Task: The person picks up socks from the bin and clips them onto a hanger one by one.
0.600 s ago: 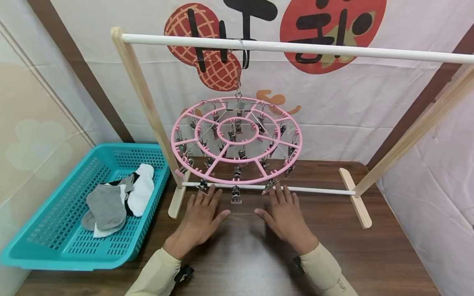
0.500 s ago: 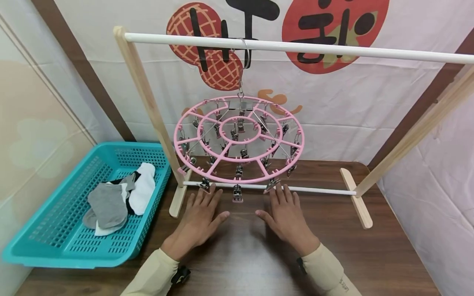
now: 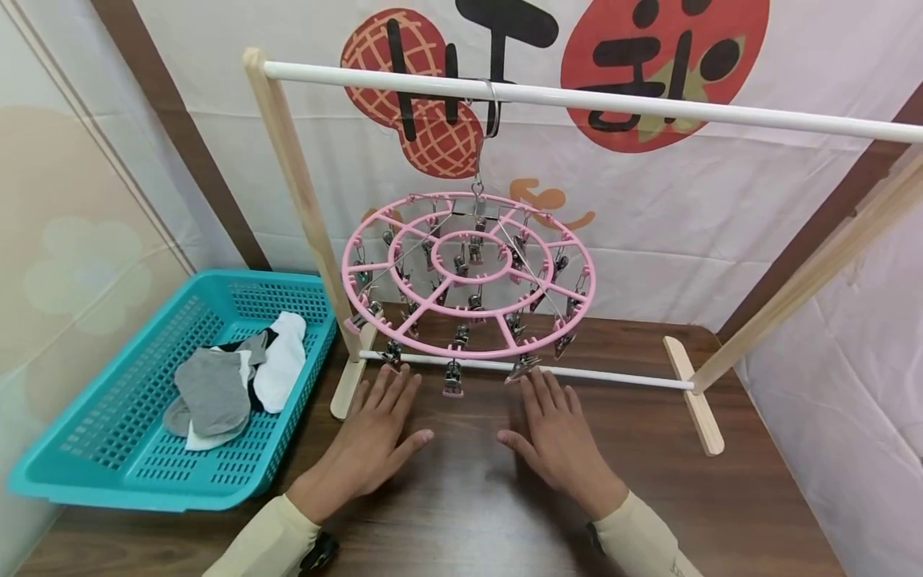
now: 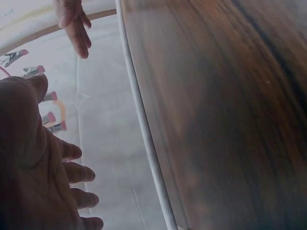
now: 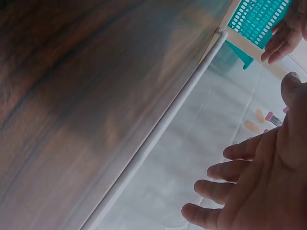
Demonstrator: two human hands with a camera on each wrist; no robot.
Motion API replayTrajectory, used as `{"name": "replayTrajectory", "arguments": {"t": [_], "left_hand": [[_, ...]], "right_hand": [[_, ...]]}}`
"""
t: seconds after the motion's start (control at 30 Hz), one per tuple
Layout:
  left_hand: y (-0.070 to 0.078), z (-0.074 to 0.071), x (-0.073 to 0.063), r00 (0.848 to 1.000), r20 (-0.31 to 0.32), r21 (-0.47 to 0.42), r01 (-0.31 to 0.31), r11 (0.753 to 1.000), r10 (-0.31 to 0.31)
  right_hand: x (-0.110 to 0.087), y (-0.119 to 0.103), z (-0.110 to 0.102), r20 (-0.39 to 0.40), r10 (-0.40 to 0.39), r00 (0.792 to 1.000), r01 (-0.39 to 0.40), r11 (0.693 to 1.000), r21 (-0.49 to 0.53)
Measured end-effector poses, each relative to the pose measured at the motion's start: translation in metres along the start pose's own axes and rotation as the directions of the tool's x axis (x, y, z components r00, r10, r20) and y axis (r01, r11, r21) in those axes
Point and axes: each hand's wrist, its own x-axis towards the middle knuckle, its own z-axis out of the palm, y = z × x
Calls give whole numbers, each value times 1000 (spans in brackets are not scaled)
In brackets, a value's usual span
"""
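In the head view my left hand (image 3: 369, 441) is held palm down over the table, fingers straight and thumb spread, near the front rim of a round pink clip hanger (image 3: 450, 350). My right hand (image 3: 561, 439) mirrors it on the other side, also with straight fingers and holding nothing. Both wrist views show the bare palms above the tabletop. The hanger hangs by its metal hook from a white rail (image 3: 649, 102), with several metal clips dangling from its rings. A teal basket (image 3: 144, 498) left of my left hand bears a pile of grey (image 3: 212, 393), white (image 3: 281, 365) and black socks.
Wooden uprights (image 3: 306, 200) on flat feet (image 3: 695, 397) carry the rail. A lower white bar (image 3: 613, 378) runs between them, just beyond my fingertips. A printed cloth (image 3: 649, 208) closes off the back of the brown table (image 3: 461, 513).
The head view has shifted, so the rack and basket sit further right in it. My left hand has drifted slightly left towards the basket, while my right hand stays nearly in place.
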Motion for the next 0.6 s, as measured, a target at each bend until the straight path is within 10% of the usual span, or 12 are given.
{"name": "replayTrajectory", "arguments": {"t": [0.4, 0.6], "left_hand": [[-22, -17, -19, 1000, -23, 8, 20, 1000, -20], [-29, -30, -21, 999, -41, 18, -26, 1000, 27]], "right_hand": [[-7, -11, -8, -20, -64, 998, 66, 984, 163], [-5, -21, -27, -46, 0, 999, 24, 852, 524]]}}
